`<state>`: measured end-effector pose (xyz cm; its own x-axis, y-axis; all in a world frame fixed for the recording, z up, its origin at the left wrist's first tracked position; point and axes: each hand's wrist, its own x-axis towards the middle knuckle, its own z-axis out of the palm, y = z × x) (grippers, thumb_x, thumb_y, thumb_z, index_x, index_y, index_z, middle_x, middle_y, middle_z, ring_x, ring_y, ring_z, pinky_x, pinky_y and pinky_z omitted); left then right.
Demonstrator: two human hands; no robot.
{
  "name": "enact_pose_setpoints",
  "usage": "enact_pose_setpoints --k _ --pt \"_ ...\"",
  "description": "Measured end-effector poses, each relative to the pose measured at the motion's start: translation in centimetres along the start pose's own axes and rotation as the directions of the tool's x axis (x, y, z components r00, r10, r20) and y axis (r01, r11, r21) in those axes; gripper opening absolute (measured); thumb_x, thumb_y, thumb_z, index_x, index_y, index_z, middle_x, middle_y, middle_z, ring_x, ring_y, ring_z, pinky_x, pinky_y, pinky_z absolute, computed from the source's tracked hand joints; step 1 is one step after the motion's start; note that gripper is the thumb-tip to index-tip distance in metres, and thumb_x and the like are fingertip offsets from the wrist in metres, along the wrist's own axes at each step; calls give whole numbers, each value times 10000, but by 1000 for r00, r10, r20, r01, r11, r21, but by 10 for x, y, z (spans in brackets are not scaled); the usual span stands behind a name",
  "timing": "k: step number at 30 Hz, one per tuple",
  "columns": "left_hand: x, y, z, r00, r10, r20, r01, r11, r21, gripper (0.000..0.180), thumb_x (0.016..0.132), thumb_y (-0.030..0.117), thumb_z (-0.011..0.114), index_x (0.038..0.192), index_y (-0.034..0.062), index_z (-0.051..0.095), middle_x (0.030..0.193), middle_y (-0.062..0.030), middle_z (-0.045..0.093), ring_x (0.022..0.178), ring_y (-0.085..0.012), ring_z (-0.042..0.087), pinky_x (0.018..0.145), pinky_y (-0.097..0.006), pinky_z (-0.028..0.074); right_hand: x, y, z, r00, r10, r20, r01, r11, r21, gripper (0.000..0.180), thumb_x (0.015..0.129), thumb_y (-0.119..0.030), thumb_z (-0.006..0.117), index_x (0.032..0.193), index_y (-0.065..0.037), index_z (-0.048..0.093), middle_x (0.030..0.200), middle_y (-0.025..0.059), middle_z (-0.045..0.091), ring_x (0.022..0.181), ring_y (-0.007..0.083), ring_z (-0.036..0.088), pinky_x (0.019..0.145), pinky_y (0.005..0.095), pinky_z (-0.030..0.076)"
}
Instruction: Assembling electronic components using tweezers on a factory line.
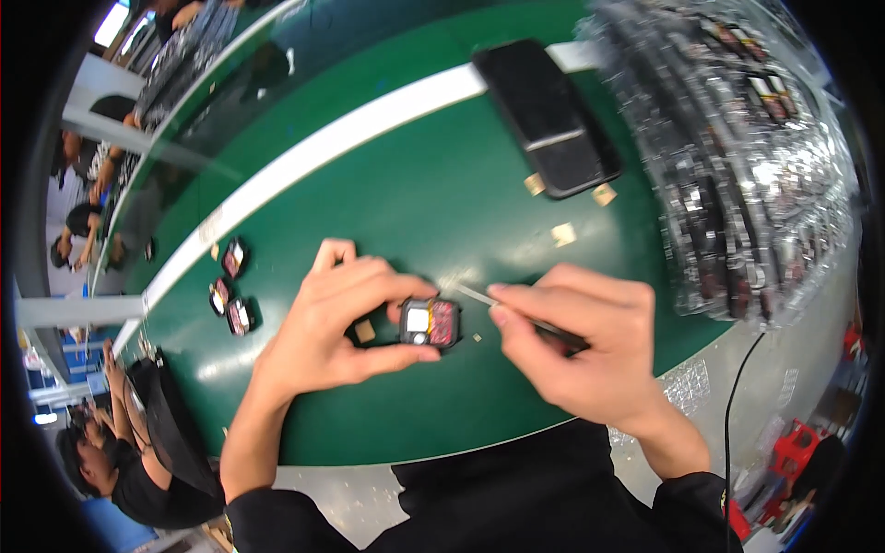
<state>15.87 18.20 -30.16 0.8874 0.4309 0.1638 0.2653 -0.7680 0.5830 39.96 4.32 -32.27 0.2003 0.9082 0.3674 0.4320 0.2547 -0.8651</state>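
My left hand (346, 318) is closed on a small black device housing (430, 323), thumb below and fingers above. Its open side faces up, showing a white square, a yellow strip and a reddish part inside. My right hand (590, 341) pinches a thin tool (477, 295) with a pale narrow tip and a dark handle. That tip points left, just above and right of the housing, seemingly apart from it; blur hides exactly what it is at. A small tan square (365, 331) lies on the green table between my left thumb and fingers.
Several similar housings (241, 316) lie on the left. Ahead on the green table (396, 203), a black phone (539, 111) lies over another dark slab near tan squares (563, 234). Clear plastic packs (737, 166) are piled right. A black cable (733, 405) hangs right; co-workers sit left.
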Motion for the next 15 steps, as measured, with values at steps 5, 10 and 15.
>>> enact_pose_setpoints --k 5,10,15 --pt "-4 -4 1 991 -132 -14 130 989 -67 534 699 291 1038 1147 95 823 791 23 625 734 -163 513 810 -349 380 -9 9 0 995 -79 -57 83 995 64 183 885 15 833 1067 19 842 763 65 688 528 120 596 477 296 459" --pt "25 4 -14 938 -280 -204 148 856 -496 594 671 218 1040 1165 -4 796 890 10 677 753 -82 506 699 -259 374 -19 12 7 989 -101 -106 114 985 132 174 915 0 805 1084 41 820 796 85 688 544 185 619 507 339 501" --pt "163 60 -37 974 96 -203 -167 913 -372 559 754 293 1015 1168 -9 792 974 -23 697 816 -109 567 743 -283 438 -17 12 2 991 -98 -96 108 988 111 161 931 -33 788 1076 28 820 791 95 679 573 228 642 547 367 526"
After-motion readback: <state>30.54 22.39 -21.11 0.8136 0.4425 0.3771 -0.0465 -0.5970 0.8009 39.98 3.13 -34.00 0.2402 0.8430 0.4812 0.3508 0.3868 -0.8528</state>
